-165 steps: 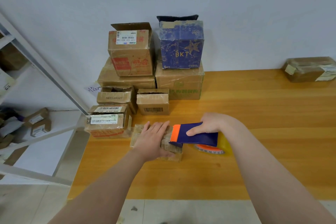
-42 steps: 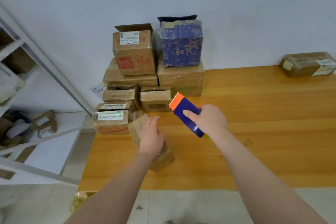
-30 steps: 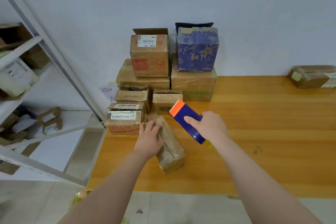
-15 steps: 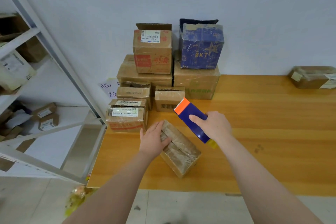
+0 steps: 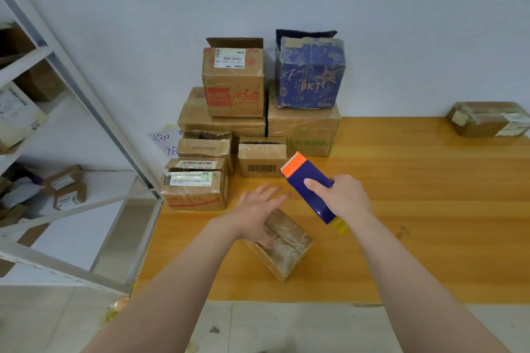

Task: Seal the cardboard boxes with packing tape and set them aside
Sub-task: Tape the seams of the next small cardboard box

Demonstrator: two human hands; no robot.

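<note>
Near the front edge of the wooden table [image 5: 415, 209], the small cardboard box [image 5: 289, 243] lies flat, skewed to that edge and apart from the stacked boxes [image 5: 223, 126] at the rear left. The left hand [image 5: 258, 216] lies over the box's left end, fingers straight and spread, gripping nothing; blur hides whether the palm bears down. The right hand [image 5: 342, 199] has fingers and thumb wrapped round the blue tape dispenser [image 5: 307, 182], held clear above the table beyond the box, orange toothed end raised.

The step in hand appears to be taping the top seam [image 5: 276, 233]. Pin one end of the box under the flat left palm, fingers off the seam line. Lower the toothed end to the far edge, anchor the tape just over it, and draw one straight pass along the seam under steady pressure. Tilt the teeth into the tape to cut. The box looks light; weak pinning may let it rotate.
</note>
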